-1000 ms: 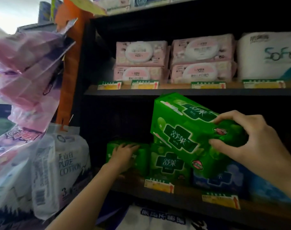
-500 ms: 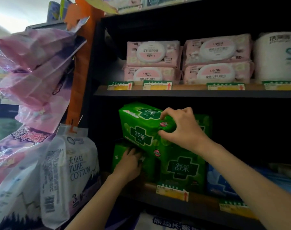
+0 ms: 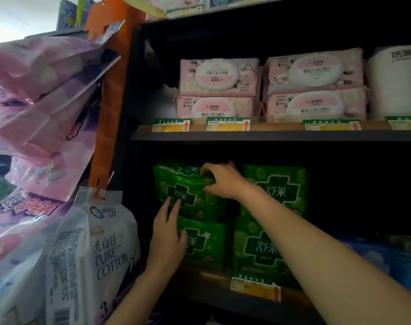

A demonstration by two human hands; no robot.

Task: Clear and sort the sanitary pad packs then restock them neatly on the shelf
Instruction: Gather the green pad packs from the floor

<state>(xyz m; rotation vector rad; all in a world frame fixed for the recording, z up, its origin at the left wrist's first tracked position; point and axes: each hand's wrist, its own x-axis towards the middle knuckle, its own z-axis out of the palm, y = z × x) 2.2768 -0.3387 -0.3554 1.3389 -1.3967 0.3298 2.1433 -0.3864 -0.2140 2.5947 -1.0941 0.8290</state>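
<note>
My right hand pinches the top green pack at its upper right corner, centre frame; its long axis tilts down-right. My left hand, fingers straight, props it from below.

Tilted green plastic pad pack sits atop another green pack; two stacked green packs stand right; pink wipe packs occupy shelf above.
</note>
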